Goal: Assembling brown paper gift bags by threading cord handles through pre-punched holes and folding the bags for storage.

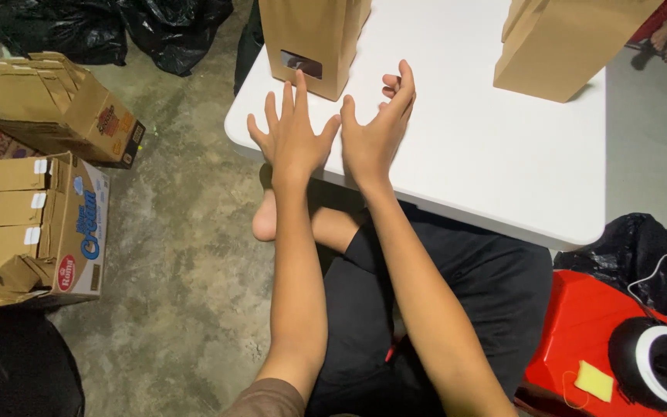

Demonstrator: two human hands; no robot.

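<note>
a: brown paper bag point(314, 42) upright at far edge of white surface point(465, 170); left hand point(293, 139) fingertips touch its base

b: grip?

a: both spread, empty; right hand point(376, 131) just beside; second bag point(557, 46) well apart

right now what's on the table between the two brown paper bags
Nothing: in the head view the white table is bare between the windowed paper bag and the plain paper bag. Both hands sit nearer the windowed one.
</note>
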